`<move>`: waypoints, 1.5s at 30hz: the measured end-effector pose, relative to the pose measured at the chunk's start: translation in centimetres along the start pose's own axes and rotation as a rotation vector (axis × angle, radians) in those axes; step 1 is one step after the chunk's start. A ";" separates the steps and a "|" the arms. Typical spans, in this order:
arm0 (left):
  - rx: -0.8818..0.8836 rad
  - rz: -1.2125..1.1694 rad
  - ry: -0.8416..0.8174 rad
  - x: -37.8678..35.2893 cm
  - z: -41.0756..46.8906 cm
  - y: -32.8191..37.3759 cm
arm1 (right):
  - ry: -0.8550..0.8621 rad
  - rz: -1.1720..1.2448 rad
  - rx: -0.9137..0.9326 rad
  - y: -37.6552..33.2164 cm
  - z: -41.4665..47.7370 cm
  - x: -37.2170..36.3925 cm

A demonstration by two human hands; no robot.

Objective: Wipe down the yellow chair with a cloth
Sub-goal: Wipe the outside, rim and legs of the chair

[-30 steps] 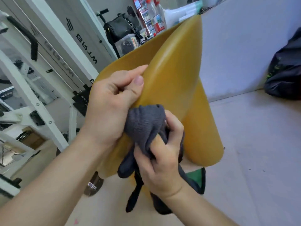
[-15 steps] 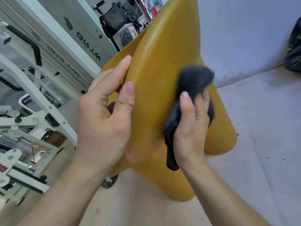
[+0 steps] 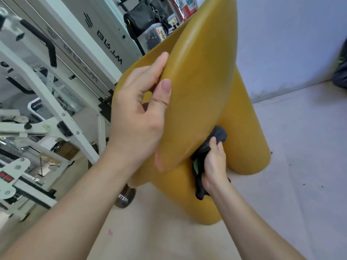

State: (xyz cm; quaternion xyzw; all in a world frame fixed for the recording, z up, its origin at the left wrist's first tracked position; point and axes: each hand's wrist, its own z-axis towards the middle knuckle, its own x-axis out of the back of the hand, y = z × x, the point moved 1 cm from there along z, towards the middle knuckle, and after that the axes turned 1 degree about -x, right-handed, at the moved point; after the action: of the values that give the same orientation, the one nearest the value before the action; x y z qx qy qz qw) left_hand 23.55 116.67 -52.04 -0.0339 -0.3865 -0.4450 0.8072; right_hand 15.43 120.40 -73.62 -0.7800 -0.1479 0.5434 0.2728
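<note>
The yellow chair fills the middle of the head view, tilted, with its thick round legs reaching down to the floor. My left hand grips the rounded edge of its seat, thumb on the near face and fingers curled behind. My right hand holds a dark grey cloth bunched in its fingers. It presses the cloth into the gap under the seat, where a leg joins. Part of the cloth hangs below my right wrist.
A white metal gym rack with black grips stands close on the left. A dark bottle sits on the floor behind the chair leg. A black bag and clutter are at the back. A dark bag lies far right against the pale wall.
My right hand has carried the cloth from the upper face of the seat down to the underside near the leg. My left hand keeps its grip on the seat edge.
</note>
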 end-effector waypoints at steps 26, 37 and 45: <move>0.099 -0.263 -0.028 -3.2 2.5 0.4 | 0.072 -0.798 0.622 -7.9 -7.5 -0.3; 0.017 -0.215 0.070 -3.3 -1.3 -1.0 | 0.036 -0.508 0.313 -4.4 -4.8 0.2; 0.061 -0.352 0.068 -2.8 -2.4 -1.5 | 0.108 -0.352 0.244 -4.3 -2.1 0.0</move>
State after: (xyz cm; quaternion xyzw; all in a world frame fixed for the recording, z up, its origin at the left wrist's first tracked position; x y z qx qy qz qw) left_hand 22.99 116.79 -55.96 0.0738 -0.3721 -0.5682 0.7302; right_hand 17.67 123.35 -70.55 -0.7314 -0.2001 0.4587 0.4632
